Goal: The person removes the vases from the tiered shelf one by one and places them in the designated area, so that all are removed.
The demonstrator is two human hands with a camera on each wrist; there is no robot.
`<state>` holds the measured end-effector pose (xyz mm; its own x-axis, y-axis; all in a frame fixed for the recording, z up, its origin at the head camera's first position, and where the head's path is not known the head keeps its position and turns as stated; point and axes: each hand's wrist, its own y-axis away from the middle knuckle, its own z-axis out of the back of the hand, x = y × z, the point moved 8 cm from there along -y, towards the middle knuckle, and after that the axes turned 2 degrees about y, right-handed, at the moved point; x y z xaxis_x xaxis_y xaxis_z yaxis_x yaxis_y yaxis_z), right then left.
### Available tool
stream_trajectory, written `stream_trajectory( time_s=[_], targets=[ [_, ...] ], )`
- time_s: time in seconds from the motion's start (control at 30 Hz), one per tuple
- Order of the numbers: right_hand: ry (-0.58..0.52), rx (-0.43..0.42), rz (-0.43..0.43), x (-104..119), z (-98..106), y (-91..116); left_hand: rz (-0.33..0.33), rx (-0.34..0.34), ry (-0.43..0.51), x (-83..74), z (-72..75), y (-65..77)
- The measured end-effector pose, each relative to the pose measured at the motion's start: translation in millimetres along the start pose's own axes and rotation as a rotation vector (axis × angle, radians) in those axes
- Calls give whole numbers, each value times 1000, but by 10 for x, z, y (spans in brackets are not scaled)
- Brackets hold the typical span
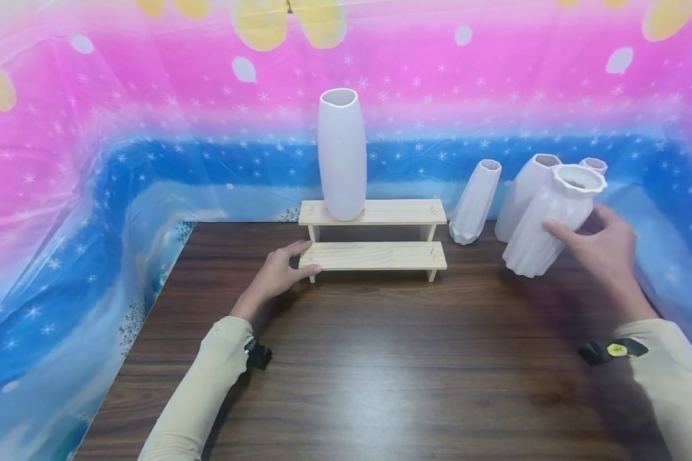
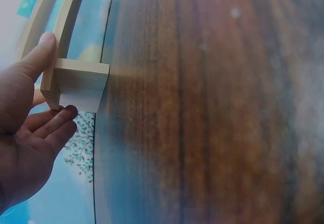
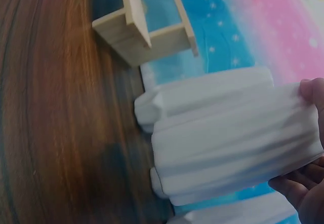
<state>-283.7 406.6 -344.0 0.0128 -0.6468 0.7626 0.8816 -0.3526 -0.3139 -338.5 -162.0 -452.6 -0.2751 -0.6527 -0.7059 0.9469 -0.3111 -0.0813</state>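
My right hand (image 1: 608,246) grips a white fluted vase (image 1: 544,224) with a flared, wavy rim. The vase leans, its mouth toward the upper right; in the right wrist view its ribbed side (image 3: 233,138) fills the middle, thumb on one side and fingers on the other. At the left end of a two-step wooden stand (image 1: 380,256), my left hand (image 1: 277,272) holds the lower step between thumb and fingers. The left wrist view shows the thumb (image 2: 40,57) along the step's edge. A tall smooth white vase (image 1: 343,160) stands upright on the upper step.
Right of the stand is a slim faceted white vase (image 1: 475,202). Another white vase (image 1: 519,198) stands partly hidden behind the held one, and the rim of a further vase (image 1: 594,164) shows behind it. A patterned cloth (image 1: 207,160) hangs around the dark wooden table (image 1: 380,378).
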Motion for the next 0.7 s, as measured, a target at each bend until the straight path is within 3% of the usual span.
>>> stream_trajectory(
  time_s=[0.3, 0.7],
  targets=[
    [-19, -11, -107, -261, 80, -29, 5, 4, 5, -4, 4, 8],
    [-64, -50, -165, -504, 156, 15, 6, 3, 9, 3, 5, 6]
  ],
)
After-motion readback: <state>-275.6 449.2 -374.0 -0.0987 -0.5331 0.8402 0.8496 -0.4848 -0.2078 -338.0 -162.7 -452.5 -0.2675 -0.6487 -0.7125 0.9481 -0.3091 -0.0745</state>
